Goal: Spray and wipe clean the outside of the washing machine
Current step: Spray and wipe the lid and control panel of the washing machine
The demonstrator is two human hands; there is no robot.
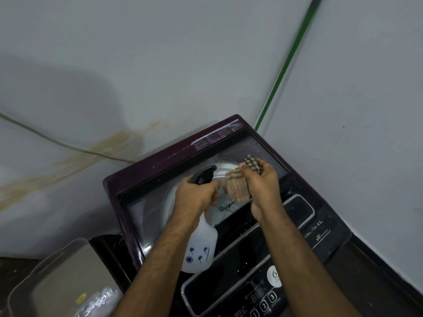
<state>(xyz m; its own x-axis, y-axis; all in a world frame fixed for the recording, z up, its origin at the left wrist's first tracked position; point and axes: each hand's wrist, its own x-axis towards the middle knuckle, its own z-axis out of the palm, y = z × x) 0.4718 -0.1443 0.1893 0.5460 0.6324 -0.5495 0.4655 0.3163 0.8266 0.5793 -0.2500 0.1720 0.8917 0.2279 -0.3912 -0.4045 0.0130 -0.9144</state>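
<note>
Above washing machine (160,165), left hand (194,197) grips spray bottle (201,245), right hand (261,181) cloth (237,186).

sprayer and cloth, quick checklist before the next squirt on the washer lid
1. Sprayer held: ok, the left hand grips its neck over the lid.
2. Nozzle aim: ok, it points away from the person, across the lid.
3. Cloth ready: ok, bunched in the right hand, just right of the nozzle.
4. Cloth clear of the spray path: cannot tell, it sits very close to the nozzle.
5. Liquid in the sprayer: cannot tell, the bottle is translucent and no level shows.
6. Lid shut: ok, it lies flat on the washer.
</note>
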